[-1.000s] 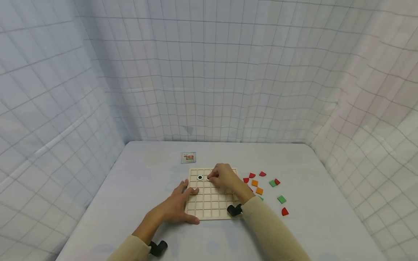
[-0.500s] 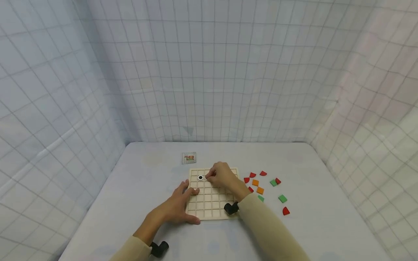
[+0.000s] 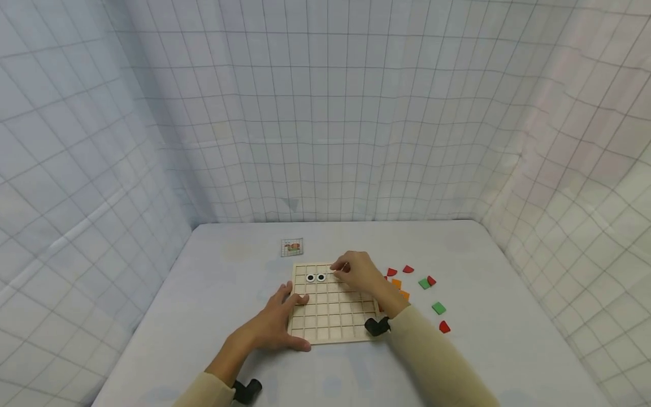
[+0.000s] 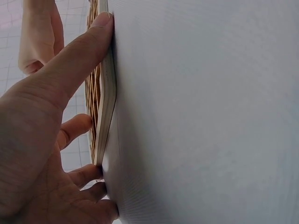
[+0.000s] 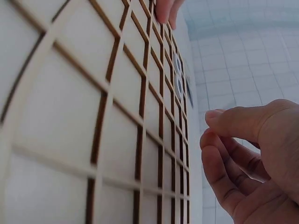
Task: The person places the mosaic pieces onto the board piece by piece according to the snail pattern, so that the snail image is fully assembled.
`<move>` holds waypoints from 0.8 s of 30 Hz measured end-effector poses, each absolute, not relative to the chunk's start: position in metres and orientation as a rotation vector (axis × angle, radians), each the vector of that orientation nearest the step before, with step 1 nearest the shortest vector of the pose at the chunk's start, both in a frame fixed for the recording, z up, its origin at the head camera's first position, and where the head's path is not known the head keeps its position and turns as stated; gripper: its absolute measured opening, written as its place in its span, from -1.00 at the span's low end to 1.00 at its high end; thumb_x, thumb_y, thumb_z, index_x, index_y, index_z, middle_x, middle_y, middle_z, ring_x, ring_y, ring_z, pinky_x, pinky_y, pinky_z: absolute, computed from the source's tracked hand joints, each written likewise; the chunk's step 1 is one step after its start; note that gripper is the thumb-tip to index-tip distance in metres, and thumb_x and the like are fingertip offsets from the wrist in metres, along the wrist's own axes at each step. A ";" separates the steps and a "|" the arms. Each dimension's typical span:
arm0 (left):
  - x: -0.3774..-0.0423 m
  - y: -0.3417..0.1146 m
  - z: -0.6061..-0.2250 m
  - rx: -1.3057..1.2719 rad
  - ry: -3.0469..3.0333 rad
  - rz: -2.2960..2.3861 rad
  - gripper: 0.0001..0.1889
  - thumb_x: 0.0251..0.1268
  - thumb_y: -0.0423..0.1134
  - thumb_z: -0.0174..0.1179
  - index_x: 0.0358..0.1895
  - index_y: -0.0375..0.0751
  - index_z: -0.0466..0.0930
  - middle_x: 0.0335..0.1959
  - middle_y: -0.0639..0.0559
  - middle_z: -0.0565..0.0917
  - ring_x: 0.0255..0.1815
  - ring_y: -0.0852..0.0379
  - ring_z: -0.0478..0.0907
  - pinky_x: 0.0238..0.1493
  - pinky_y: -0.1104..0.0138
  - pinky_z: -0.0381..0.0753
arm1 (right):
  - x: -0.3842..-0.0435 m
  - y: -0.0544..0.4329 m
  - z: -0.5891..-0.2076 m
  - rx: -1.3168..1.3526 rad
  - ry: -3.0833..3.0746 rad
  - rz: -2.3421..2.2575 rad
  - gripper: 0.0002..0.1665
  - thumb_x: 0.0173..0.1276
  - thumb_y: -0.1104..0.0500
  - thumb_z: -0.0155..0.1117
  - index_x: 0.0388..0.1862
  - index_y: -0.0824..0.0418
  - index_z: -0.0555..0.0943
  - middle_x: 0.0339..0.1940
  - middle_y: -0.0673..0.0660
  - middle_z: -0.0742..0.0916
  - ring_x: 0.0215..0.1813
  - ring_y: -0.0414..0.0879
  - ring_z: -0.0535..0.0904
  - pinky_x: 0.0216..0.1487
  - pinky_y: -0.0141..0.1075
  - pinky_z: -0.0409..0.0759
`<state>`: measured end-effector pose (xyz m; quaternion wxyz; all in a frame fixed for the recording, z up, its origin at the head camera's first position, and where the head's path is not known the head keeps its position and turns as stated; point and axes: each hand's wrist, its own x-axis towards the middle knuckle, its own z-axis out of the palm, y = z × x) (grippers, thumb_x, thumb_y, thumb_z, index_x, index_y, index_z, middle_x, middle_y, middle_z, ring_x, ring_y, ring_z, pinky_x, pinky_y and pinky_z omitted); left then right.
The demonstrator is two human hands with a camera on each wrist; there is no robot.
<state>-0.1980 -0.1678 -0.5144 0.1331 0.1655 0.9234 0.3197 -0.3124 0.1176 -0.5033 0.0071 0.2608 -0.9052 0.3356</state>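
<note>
A pale wooden board point(image 3: 325, 322) with a raised grid lies on the table. Two white discs with black centres, a left disc point(image 3: 311, 278) and a right disc point(image 3: 321, 277), sit side by side in cells of an upper row. My left hand point(image 3: 277, 321) spreads along the board's left side, thumb straight at its near edge, fingers touching the left edge and one reaching over the grid. My right hand point(image 3: 358, 274) hovers over the upper right part of the board. Its thumb and fingers point(image 5: 216, 168) are loosely bent, with a gap between them and nothing held.
A small picture card point(image 3: 292, 247) lies behind the board. Right of the board are scattered red quarter-round pieces point(image 3: 408, 269), green squares point(image 3: 439, 308) and orange squares point(image 3: 404, 295), partly behind the right forearm. White gridded cloth point(image 3: 325, 141) walls surround the table.
My right hand has let go of the right disc and moved up and to the right, uncovering it beside the left one. My left hand has stayed at the board's edge.
</note>
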 end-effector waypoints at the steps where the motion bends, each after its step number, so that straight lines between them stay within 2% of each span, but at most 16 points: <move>1: -0.198 -0.169 -0.515 0.485 2.675 0.936 0.13 0.03 0.15 0.90 0.68 -0.04 0.51 0.95 -0.46 0.00 0.98 -0.62 -0.13 0.78 -0.57 0.25 | -0.314 0.126 -0.503 0.807 -2.828 1.030 -0.87 0.64 0.27 0.55 0.05 0.21 0.95 -0.05 0.11 0.91 -0.07 -0.13 0.76 0.02 -0.24 0.80; 4: -0.198 -0.170 -0.516 0.496 2.669 0.951 0.13 0.03 0.14 0.90 0.68 -0.05 0.51 0.95 -0.46 -0.01 0.97 -0.63 -0.14 0.79 -0.57 0.22 | -0.318 0.156 -0.504 0.769 -2.835 1.009 -0.83 0.65 0.28 0.52 0.10 0.25 0.93 -0.01 0.15 0.90 -0.05 -0.07 0.77 -0.04 -0.26 0.80; 10: -0.199 -0.171 -0.515 0.495 2.661 0.947 0.12 0.04 0.14 0.90 0.69 -0.02 0.50 0.96 -0.42 0.00 0.98 -0.60 -0.14 0.78 -0.57 0.24 | -0.322 0.210 -0.503 0.571 -2.976 0.953 -0.72 0.64 0.33 0.43 0.19 0.19 0.92 0.15 0.21 0.84 -0.03 -0.04 0.69 -0.12 -0.27 0.73; 16: -0.198 -0.168 -0.513 0.488 2.661 0.958 0.12 0.04 0.12 0.90 0.69 -0.03 0.50 0.96 -0.42 0.00 0.98 -0.59 -0.14 0.78 -0.57 0.25 | -0.324 0.237 -0.508 0.489 -3.070 0.938 -0.69 0.57 0.33 0.44 0.19 0.18 0.92 0.17 0.25 0.82 -0.04 0.01 0.66 -0.08 -0.21 0.74; 24: -0.198 -0.169 -0.514 0.477 2.671 0.944 0.13 0.03 0.15 0.90 0.69 -0.02 0.50 0.96 -0.41 0.00 0.99 -0.57 -0.14 0.80 -0.55 0.23 | -0.322 0.241 -0.513 0.393 -3.118 0.961 -0.75 0.60 0.26 0.53 0.18 0.14 0.93 0.13 0.20 0.83 0.02 0.01 0.71 0.10 -0.11 0.87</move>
